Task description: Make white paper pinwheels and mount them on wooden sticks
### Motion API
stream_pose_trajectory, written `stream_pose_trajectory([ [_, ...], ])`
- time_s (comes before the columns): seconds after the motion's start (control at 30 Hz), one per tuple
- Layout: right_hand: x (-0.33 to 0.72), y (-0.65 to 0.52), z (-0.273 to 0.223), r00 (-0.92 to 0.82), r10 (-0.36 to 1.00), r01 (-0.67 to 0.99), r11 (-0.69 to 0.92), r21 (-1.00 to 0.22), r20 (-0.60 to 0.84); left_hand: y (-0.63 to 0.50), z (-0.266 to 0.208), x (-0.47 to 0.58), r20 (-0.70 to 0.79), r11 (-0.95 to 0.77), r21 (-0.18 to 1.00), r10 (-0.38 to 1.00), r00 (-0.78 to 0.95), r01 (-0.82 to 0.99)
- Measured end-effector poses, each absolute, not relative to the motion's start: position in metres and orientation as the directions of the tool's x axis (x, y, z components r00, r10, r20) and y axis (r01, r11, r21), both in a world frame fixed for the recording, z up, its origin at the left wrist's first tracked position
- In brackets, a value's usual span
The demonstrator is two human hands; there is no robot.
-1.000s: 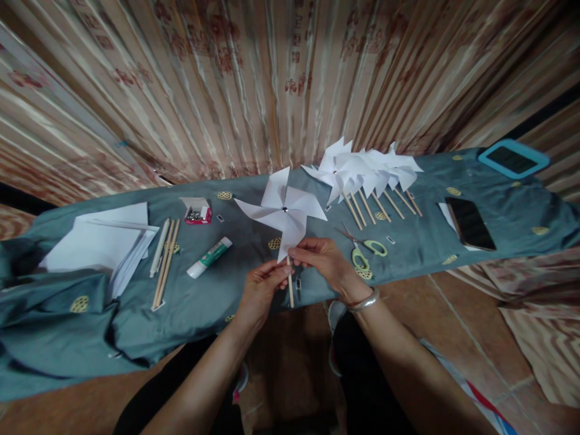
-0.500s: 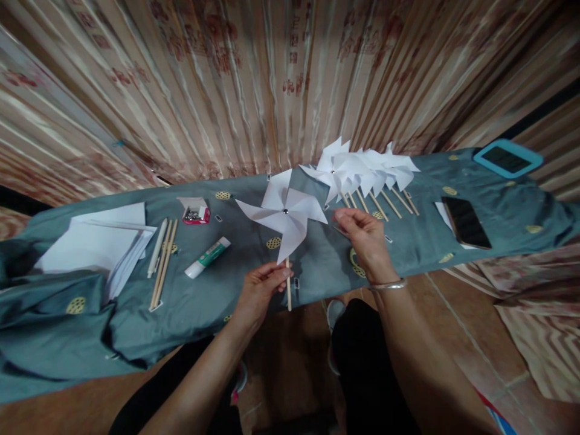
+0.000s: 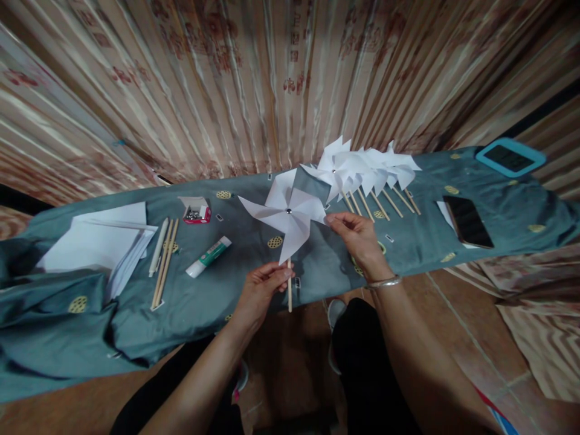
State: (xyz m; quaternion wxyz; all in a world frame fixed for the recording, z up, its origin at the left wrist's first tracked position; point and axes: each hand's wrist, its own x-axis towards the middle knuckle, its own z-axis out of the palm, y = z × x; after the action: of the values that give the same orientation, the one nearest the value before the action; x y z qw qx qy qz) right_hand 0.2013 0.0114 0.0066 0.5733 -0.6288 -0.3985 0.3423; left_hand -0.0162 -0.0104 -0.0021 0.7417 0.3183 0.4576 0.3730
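A white paper pinwheel (image 3: 296, 223) with a silver pin at its centre stands over the cloth-covered table on a thin wooden stick (image 3: 290, 296). My left hand (image 3: 265, 287) is closed around that stick, just under the lowest blade. At the tip of the right-hand blade, the thumb and forefinger of my right hand (image 3: 356, 235) are pinched together; a bracelet circles that wrist. Behind my right hand lies a row of several finished white pinwheels (image 3: 362, 166), overlapping, with their sticks pointing toward me.
On the left are white paper sheets (image 3: 99, 241), a white pen (image 3: 158, 244), wooden sticks (image 3: 167, 263), an open red box of pins (image 3: 197, 212) and a glue stick (image 3: 208, 257). A phone (image 3: 469, 220) and a blue-framed digital timer (image 3: 511, 158) lie right. Curtains (image 3: 272, 90) hang behind.
My right hand has moved slightly left, from beside the pinwheel to the tip of its right blade. My left hand keeps its hold on the stick.
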Motion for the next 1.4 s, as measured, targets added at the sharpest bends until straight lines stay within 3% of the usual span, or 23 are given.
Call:
stream_pose_trajectory([
  [0.97, 0.182, 0.005, 0.011, 0.280, 0.958, 0.089, -0.096, -0.991, -0.067, -0.006, -0.002, -0.016, -0.441, 0.495, 0.819, 0.867, 0.234, -0.291],
  [1.4, 0.174, 0.002, 0.023, 0.171, 0.976, -0.023, -0.136, -0.990, -0.138, -0.005, 0.000, -0.016, -0.434, 0.489, 0.822, 0.870, 0.235, -0.290],
])
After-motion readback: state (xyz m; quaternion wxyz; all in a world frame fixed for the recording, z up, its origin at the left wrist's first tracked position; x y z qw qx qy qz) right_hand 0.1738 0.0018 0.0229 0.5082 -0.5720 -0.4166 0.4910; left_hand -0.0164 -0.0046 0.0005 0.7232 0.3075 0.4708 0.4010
